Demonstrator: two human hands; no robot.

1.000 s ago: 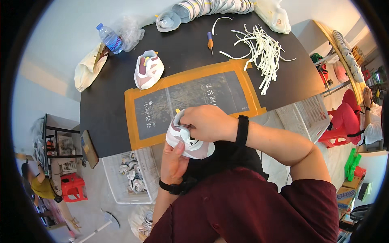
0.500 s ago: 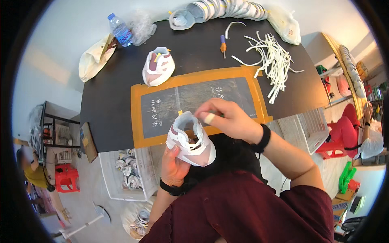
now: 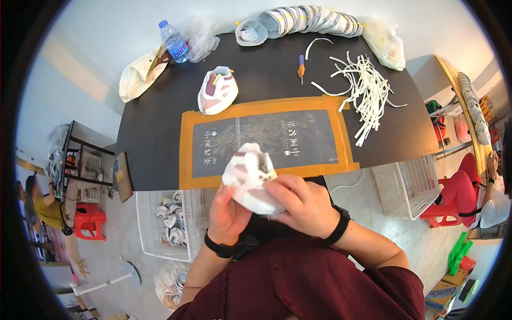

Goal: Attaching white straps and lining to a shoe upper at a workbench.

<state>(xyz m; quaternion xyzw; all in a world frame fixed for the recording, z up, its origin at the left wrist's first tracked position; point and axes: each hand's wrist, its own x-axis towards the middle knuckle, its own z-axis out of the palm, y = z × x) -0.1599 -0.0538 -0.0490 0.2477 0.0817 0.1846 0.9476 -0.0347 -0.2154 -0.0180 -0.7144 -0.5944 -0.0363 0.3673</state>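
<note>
Close to my body, past the near edge of the dark table (image 3: 146,144), I hold a white and pink shoe upper (image 3: 246,178) tilted between both hands. My left hand (image 3: 228,217) grips its left side. The fingers of my right hand (image 3: 308,207) close around its right side near the toe; the fingertips are partly hidden and slightly blurred. White lacing crosses the upper's throat. Another white and pink shoe upper (image 3: 217,92) stands on the table, at the back left of a dark sheet framed with orange tape (image 3: 188,160).
White laces (image 3: 368,90) lie piled at right, near a purple-and-orange-handled tool (image 3: 301,68). Nested uppers (image 3: 314,22) line the back beside a plastic bag (image 3: 385,45). A bottle (image 3: 174,42) and cloth bag (image 3: 140,74) stand back left. Crates (image 3: 140,224) flank me below.
My right hand has come down from above the upper's opening to grip its toe side. The upper has turned and tilted in my hands. My view has shifted slightly.
</note>
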